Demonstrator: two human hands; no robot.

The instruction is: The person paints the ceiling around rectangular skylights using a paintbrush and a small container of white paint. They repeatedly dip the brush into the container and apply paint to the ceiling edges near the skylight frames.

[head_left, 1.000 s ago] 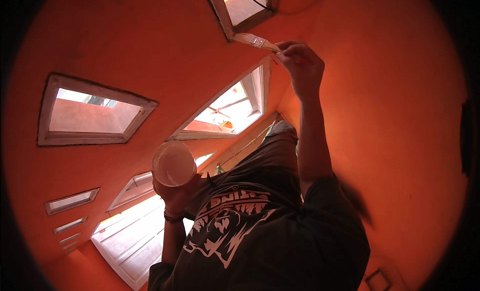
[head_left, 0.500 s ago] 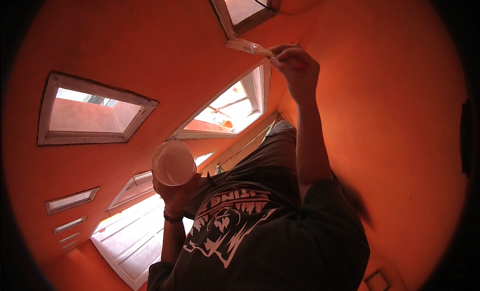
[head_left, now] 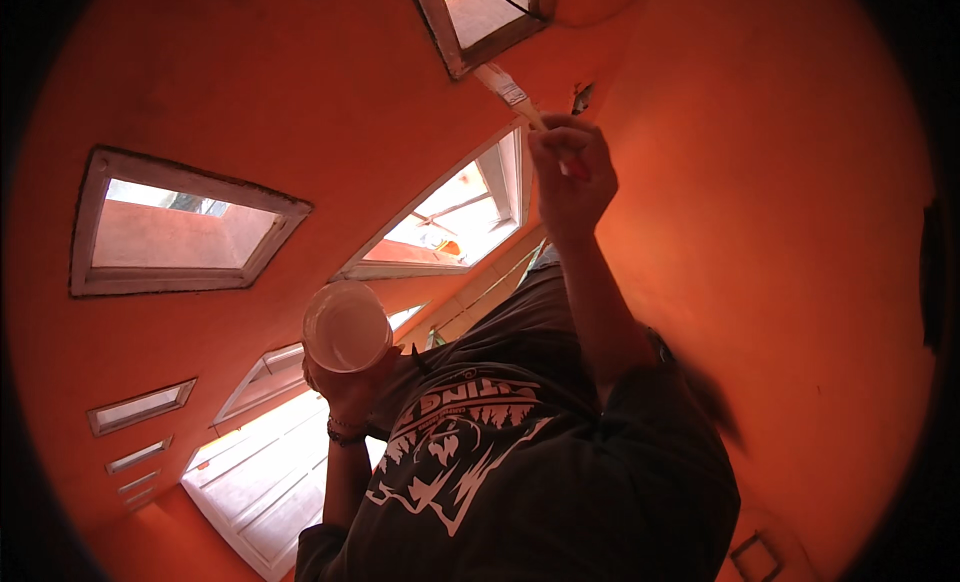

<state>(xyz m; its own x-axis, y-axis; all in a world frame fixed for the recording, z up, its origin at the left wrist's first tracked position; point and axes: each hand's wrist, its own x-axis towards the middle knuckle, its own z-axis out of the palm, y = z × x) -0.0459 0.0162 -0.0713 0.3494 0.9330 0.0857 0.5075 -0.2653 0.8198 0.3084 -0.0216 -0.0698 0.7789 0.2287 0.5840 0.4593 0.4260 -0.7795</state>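
Raised high, my right hand (head_left: 576,182) is closed around the handle of a flat paintbrush (head_left: 518,97) with pale bristles. The bristle end points up and to the left, close to the lower corner of a small framed opening (head_left: 463,64) in the orange wall. Whether the bristles touch the wall or frame, I cannot tell. Lower and to the left, my left hand (head_left: 350,390) grips a white plastic tub (head_left: 347,328), its open mouth facing up. The tub's inside looks whitish; how much paint is in it cannot be made out.
Several framed openings sit in the orange wall (head_left: 250,102), among them a wide one (head_left: 190,227) at left and a bright window (head_left: 455,217) in the middle. A white panelled door (head_left: 265,492) stands lower left. A dark chipped patch (head_left: 582,98) marks the wall near my right hand.
My right hand has moved slightly left and down, and the brush has swung from nearly level to a steeper tilt. The chipped wall patch now shows. My left hand and the tub have barely moved.
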